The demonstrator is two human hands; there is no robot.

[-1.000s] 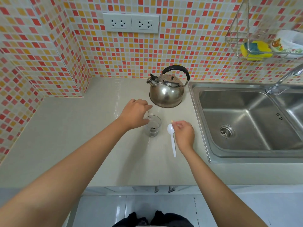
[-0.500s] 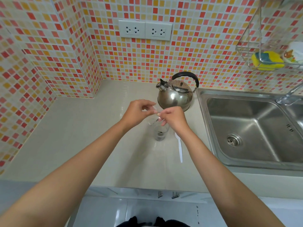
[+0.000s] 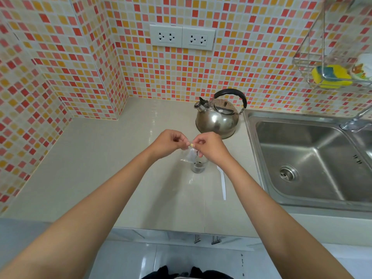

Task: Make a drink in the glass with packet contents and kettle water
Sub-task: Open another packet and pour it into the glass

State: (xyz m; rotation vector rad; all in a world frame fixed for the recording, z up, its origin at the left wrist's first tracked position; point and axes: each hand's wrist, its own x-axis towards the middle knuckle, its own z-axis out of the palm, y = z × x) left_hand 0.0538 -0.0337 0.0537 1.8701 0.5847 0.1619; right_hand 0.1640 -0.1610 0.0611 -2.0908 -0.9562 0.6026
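Both hands have drawn closer together since half a second ago and now meet above the glass (image 3: 198, 167), sharing one small clear packet (image 3: 190, 155). Fingertips of the left hand (image 3: 168, 142) are pinched shut on the packet's top left edge. Fingertips of the right hand (image 3: 209, 147) are pinched on its top right edge, where a small yellowish bit shows between thumb and forefinger. What that bit is cannot be made out. The packet hangs down from the two pinches, its lower end just over the glass mouth. The packet is see-through, and whether anything is left in it cannot be told.

The glass stands upright on the counter (image 3: 100, 168), partly hidden by the packet and the right hand. Something dark lies at its bottom.

Both forearms reach forward from the bottom corners of the view and angle inward, wrists slightly bent, backs of the hands facing up.

A white plastic spoon (image 3: 222, 185) lies flat on the counter just right of the glass, its bowl hidden under the right wrist. A steel kettle (image 3: 218, 117) with a black handle stands behind the hands, lid on, near the sink (image 3: 314, 158). Its contents are not visible. A tap and a wire rack with a sponge are cut off at the right edge.
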